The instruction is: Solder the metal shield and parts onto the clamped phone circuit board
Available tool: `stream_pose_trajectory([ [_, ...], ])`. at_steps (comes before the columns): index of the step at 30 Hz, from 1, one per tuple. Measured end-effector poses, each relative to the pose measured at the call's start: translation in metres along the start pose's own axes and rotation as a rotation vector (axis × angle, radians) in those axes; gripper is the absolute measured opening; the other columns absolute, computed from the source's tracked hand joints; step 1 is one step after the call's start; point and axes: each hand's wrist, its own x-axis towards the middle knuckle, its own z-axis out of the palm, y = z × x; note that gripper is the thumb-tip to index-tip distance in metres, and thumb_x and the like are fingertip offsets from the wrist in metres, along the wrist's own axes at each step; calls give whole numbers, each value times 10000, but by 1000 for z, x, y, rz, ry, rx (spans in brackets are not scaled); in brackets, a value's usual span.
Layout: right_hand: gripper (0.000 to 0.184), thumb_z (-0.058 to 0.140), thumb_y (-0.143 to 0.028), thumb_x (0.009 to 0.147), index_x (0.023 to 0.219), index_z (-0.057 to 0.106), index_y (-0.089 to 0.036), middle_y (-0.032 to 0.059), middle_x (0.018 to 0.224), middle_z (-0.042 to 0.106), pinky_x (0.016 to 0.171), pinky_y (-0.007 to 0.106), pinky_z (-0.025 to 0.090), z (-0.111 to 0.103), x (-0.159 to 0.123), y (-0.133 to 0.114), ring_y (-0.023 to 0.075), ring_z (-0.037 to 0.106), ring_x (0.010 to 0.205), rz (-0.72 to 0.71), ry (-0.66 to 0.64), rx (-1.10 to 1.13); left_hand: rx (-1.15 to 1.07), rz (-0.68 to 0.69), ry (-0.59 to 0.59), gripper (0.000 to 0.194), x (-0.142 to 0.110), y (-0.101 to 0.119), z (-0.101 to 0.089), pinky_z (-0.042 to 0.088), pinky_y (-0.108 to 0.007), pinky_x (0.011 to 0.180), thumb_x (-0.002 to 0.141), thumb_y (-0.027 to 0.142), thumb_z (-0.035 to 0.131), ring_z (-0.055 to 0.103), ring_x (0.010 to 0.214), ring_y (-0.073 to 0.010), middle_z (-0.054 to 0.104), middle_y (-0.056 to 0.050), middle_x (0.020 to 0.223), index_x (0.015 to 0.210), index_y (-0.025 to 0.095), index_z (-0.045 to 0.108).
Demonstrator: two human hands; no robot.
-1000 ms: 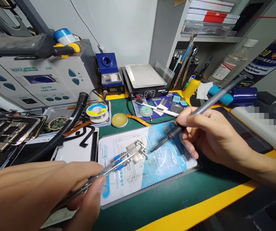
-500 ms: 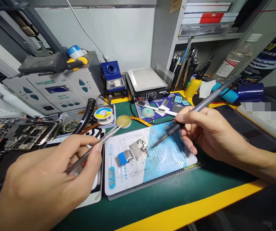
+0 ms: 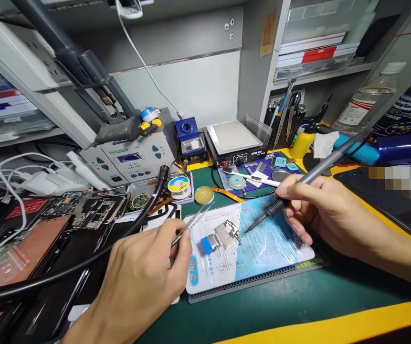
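Tweezers (image 3: 194, 218) are pinched in my left hand (image 3: 151, 267), their tips pointing up and away, above the mat's left edge. My right hand (image 3: 320, 205) grips a soldering iron (image 3: 274, 206) like a pen, and its dark tip slants down to the left. Between the hands lies a small silvery circuit board (image 3: 226, 234) with a blue piece (image 3: 207, 245) at its left end. It rests on a white and blue printed mat (image 3: 262, 258). The iron's tip is just right of the board, apart from it. A round tin of yellowish paste (image 3: 204, 194) stands beyond the tweezers.
A solder spool (image 3: 178, 186) sits behind the mat, near a grey hot-air station (image 3: 130, 160). A black hose (image 3: 94, 260) crosses phone parts on the left. At the back are a heating plate (image 3: 234, 138) and an iron stand (image 3: 187, 134). A yellow bottle (image 3: 302, 143) stands right.
The view has swung left and up, so the bench things appear farther right and lower. My left hand has drawn the tweezers back from the paste tin. The iron keeps its place beside the board.
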Motion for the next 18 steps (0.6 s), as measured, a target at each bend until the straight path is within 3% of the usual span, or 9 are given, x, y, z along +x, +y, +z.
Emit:
stream_pose_trajectory([
  [8, 265, 725, -319, 781, 595, 588, -188, -7, 432, 575, 286, 189, 377, 0, -3, -1, 110, 485, 281, 22, -17, -11, 6, 4, -46, 50, 1, 0, 3, 354, -327, 464, 945, 268, 558, 535, 420, -157, 583, 80, 571, 912, 250, 591],
  [13, 249, 705, -296, 790, 601, 586, -187, -11, 422, 571, 299, 186, 385, 2, -4, -3, 106, 481, 287, 26, -15, -12, 1, -16, -57, 44, 2, 0, 2, 369, -326, 471, 949, 291, 565, 598, 474, -177, 599, 76, 582, 948, 257, 591],
  [18, 221, 708, -270, 782, 619, 579, -192, -19, 435, 574, 294, 184, 385, 3, -4, -5, 108, 490, 291, 11, -23, -6, -32, -51, -93, 47, 2, 1, 3, 364, -305, 460, 967, 312, 570, 591, 463, -147, 579, 99, 571, 958, 269, 588],
])
